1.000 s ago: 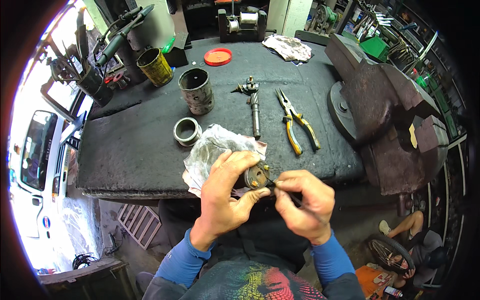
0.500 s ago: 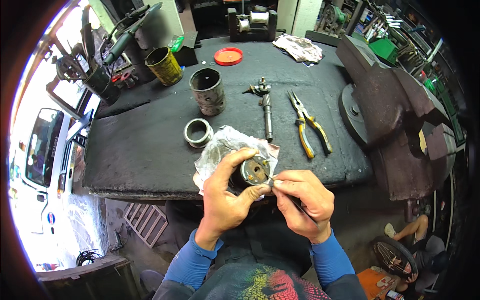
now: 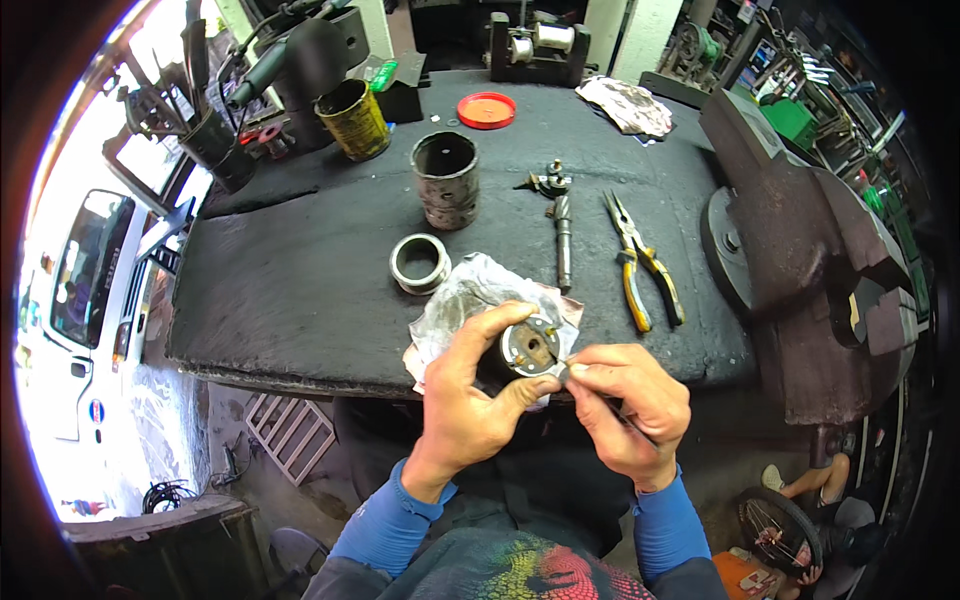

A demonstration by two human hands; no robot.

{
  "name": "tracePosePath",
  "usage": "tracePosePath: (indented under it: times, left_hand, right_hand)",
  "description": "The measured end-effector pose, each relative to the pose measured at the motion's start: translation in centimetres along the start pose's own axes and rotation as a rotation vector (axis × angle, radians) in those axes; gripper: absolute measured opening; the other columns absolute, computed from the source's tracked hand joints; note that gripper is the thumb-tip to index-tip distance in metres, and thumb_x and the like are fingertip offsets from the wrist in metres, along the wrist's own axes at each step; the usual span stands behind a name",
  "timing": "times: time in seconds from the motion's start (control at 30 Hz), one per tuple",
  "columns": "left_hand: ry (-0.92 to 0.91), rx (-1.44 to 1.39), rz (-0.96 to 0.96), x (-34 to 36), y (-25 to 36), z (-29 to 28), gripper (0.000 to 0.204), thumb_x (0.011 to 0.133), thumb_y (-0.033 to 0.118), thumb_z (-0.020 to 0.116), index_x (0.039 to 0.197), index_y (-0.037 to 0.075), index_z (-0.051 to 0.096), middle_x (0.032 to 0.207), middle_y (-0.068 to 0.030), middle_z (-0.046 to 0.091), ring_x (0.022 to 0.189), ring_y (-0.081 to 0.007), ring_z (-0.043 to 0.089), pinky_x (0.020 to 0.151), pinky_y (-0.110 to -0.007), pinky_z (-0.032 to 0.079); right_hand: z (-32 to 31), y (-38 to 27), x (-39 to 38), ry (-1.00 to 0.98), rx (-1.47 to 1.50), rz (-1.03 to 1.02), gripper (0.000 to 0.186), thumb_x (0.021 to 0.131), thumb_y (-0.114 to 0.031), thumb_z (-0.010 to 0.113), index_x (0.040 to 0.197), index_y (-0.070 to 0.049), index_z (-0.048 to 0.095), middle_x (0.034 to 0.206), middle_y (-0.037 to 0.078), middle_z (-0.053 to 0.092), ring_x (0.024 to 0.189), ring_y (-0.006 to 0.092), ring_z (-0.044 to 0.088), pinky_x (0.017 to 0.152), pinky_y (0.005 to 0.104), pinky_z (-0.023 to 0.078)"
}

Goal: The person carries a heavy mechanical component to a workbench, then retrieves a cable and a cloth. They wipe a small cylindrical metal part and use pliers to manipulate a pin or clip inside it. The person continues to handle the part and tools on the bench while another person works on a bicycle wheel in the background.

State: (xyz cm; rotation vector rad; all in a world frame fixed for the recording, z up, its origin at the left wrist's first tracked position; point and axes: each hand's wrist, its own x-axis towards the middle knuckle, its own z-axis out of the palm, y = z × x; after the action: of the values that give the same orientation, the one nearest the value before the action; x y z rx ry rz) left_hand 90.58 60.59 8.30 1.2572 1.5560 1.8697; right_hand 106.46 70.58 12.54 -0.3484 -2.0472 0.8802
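My left hand (image 3: 470,410) is closed around a dark round metal part (image 3: 516,352), thumb and fingers on its sides. Its end face has a centre hole and small brass-coloured studs, and is turned up toward me. My right hand (image 3: 640,405) pinches a thin dark pointed tool (image 3: 560,364), its tip at the face's right edge. Most of the tool is hidden by my fingers. A stained whitish cloth (image 3: 470,290) lies under the part. Beyond it are a short metal ring (image 3: 415,286), a taller grimy cylinder (image 3: 448,200), a steel shaft (image 3: 564,240) and yellow-black long-nose pliers (image 3: 637,245).
A big dark bench vise (image 3: 800,230) stands at the right. Toward the back of the bench (image 3: 290,270) are a yellow tin (image 3: 358,125), a red lid (image 3: 487,110) and a rag (image 3: 625,105). Low at the right, a person works by a wheel (image 3: 780,530).
The view has shifted, so bench things appear farther right. Both hands keep their grips, and the part's face looks slightly more turned toward me.
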Motion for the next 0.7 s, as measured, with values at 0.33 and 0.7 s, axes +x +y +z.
tracePosePath:
  times: [0.33,0.7]
  left_hand:
    - [0.018,0.005,-0.019,0.2,-0.1,-0.2,0.061,0.081,0.016,0.091,0.133,-0.001,0.062,0.120,-0.0133,0.071,0.111,-0.0207,0.069,0.097,-0.034,0.054]
    - [0.011,0.000,-0.002,0.0,-0.4,-0.8,0.064,0.083,0.015,0.090,0.136,-0.002,0.057,0.123,-0.0153,0.071,0.115,-0.0210,0.068,0.099,-0.034,0.054]
  right_hand:
    - [1.8,0.9,2.0,0.023,0.052,0.032,0.017,0.078,0.009,0.077,0.094,0.004,0.075,0.093,0.015,0.073,0.084,0.0197,0.071,0.073,0.0304,0.055]
    - [2.5,0.6,1.6,0.043,0.034,0.003,0.018,0.078,0.008,0.080,0.095,0.003,0.075,0.092,0.014,0.073,0.083,0.0214,0.070,0.072,0.0301,0.054]
